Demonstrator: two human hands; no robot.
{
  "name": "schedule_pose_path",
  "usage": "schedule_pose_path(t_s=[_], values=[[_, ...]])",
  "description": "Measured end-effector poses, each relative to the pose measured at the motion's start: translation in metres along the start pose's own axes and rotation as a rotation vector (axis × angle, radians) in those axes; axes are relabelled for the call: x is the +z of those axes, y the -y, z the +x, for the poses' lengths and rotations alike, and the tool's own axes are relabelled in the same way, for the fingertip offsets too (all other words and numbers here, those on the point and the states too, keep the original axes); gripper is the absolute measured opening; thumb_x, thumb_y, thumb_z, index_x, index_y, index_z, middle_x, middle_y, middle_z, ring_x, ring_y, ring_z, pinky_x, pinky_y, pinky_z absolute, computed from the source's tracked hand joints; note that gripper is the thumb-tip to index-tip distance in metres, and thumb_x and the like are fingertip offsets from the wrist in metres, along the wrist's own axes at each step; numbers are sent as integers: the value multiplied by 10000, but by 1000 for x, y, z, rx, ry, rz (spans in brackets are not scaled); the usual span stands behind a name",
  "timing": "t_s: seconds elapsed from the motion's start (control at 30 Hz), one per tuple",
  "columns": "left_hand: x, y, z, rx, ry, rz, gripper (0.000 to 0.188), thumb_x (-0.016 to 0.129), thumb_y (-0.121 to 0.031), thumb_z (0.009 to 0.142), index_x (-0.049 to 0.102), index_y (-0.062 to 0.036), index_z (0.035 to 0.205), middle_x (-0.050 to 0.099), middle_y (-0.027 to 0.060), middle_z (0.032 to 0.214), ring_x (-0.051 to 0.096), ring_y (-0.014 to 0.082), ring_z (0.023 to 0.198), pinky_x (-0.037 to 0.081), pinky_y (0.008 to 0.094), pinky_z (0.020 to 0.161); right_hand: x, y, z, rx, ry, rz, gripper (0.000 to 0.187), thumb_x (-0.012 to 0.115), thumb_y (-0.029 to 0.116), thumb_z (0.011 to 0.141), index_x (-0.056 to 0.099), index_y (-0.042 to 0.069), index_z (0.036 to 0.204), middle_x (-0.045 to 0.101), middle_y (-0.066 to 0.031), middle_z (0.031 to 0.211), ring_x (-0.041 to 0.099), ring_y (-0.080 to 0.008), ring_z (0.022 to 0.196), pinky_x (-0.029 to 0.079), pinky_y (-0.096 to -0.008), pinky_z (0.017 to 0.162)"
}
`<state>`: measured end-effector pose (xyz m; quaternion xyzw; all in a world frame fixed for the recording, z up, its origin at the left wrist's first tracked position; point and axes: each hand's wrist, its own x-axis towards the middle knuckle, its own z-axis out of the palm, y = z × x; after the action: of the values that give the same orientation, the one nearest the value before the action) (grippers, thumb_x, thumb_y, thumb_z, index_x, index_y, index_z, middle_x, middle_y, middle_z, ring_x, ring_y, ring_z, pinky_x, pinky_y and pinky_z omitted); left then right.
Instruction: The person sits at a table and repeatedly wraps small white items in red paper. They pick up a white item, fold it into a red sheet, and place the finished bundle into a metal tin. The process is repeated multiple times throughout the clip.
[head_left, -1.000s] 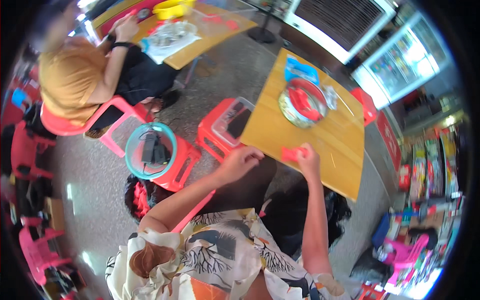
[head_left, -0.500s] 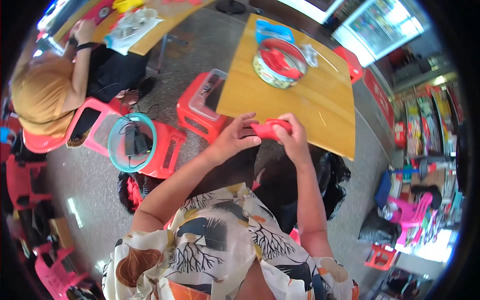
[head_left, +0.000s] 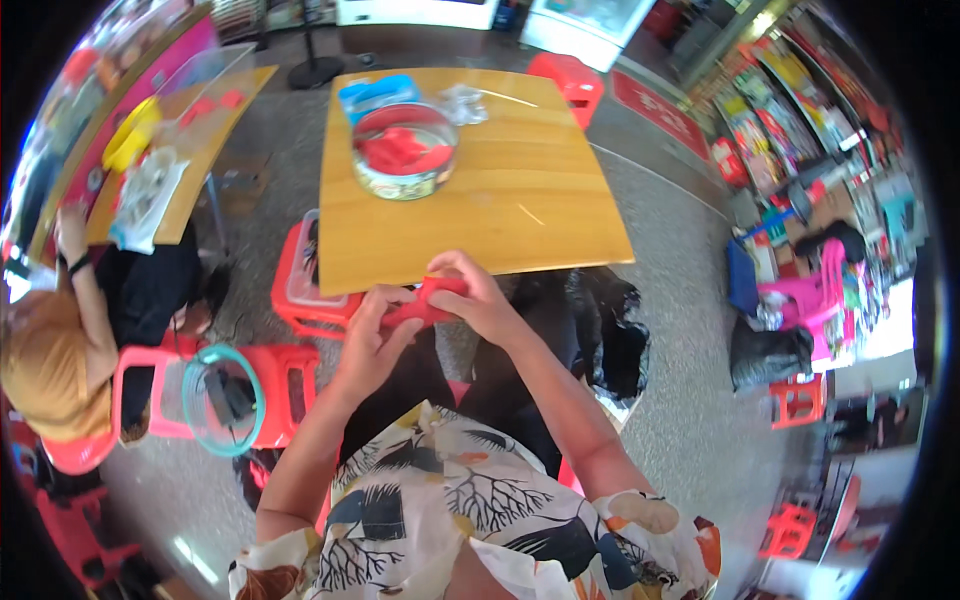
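Note:
In front of the table's near edge, both my hands hold one small, soft-looking red piece (head_left: 428, 303); its exact kind is not clear. My right hand (head_left: 482, 308) grips its right end between thumb and fingers. On the other end, the thumb and fingers of my left hand (head_left: 372, 345) close from the left. A round, patterned tin (head_left: 408, 186) with similar red pieces (head_left: 398, 150) inside stands on the wooden table (head_left: 500, 200). Behind it lies a blue tray (head_left: 378, 92), with clear crumpled plastic (head_left: 463, 104) to the right.
To my left, a teal basket (head_left: 250, 420) with dark items rests on a red stool. Another red stool (head_left: 290, 290) bears a clear box by the table's left side. A black bag (head_left: 625, 345) is at my right. A seated person (head_left: 55, 350) works at a table further left.
My head view has turned, so table and tin appear further left and the floor on the right shows more. My left hand, loosely open beside the red piece before, now closes on it.

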<state>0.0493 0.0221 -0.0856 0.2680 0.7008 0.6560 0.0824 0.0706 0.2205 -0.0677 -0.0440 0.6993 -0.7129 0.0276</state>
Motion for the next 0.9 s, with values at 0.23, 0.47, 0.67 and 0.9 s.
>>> schedule_pose_path(t_s=[0.23, 0.47, 0.67, 0.9], values=[[9, 3, 6, -143, 122, -376, 395, 663, 19, 866, 466, -36, 1204, 557, 28, 1100, 587, 103, 993, 500, 246, 845, -8, 9, -1, -65, -36, -49, 246, 705, 135, 828, 546, 30, 983, 585, -44, 864, 562, -123, 821, 466, -291, 747], [19, 20, 16, -113, 140, -218, 307, 672, 31, 849, 541, -40, 1117, 570, 13, 1058, 576, 106, 974, 486, 259, 847, -11, -8, 4, -164, -81, -3, 291, 748, 113, 793, 556, 43, 1000, 591, -16, 892, 559, -98, 852, 469, -282, 782], [24, 1, 30, 20, 176, 203, 239, 687, 7, 826, 587, -32, 1040, 589, 13, 911, 573, 87, 859, 485, 252, 751, -20, -10, 1, -71, -144, 46, 208, 711, 63, 816, 593, 25, 983, 608, -4, 860, 578, -85, 798, 481, -252, 751], [14, 3, 49, -122, 136, -85, 163, 624, -18, 898, 581, -37, 1053, 599, -17, 925, 562, 56, 859, 465, 242, 791, -33, -5, 11, 4, -333, 657, 201, 653, 116, 889, 588, 38, 1062, 613, -23, 978, 569, -93, 931, 461, -258, 828]])
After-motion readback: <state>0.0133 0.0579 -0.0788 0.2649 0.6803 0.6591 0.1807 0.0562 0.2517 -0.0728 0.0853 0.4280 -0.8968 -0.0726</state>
